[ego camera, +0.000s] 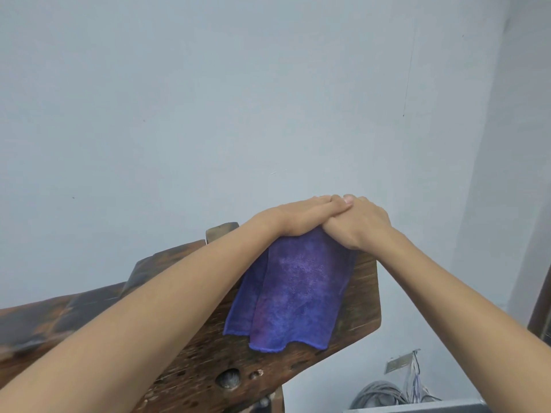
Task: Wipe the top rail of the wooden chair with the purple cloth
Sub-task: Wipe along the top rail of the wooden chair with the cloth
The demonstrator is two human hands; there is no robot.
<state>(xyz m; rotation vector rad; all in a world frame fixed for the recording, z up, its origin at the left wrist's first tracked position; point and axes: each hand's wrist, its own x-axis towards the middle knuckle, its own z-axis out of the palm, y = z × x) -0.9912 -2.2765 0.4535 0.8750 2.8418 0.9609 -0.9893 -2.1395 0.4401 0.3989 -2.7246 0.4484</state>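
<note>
The dark wooden chair's top rail [362,296] slants across the lower middle of the head view. A purple cloth [298,287] hangs over it, its lower hem lying loose on the near face. My left hand [301,217] lies flat on the cloth's top fold, fingers straight and pointing right. My right hand [362,223] sits against it at the rail's upper edge. Its knuckles are arched and its fingers bend over the far side, holding the cloth there. The fingertips are hidden behind the rail. The two hands touch each other.
A plain pale wall fills the background. More worn dark wood [59,320] runs to the left. A knot hole [228,378] marks the rail's near face. Low at the right are grey cables [378,394], a wall plate [399,363] and a dark door frame [541,305].
</note>
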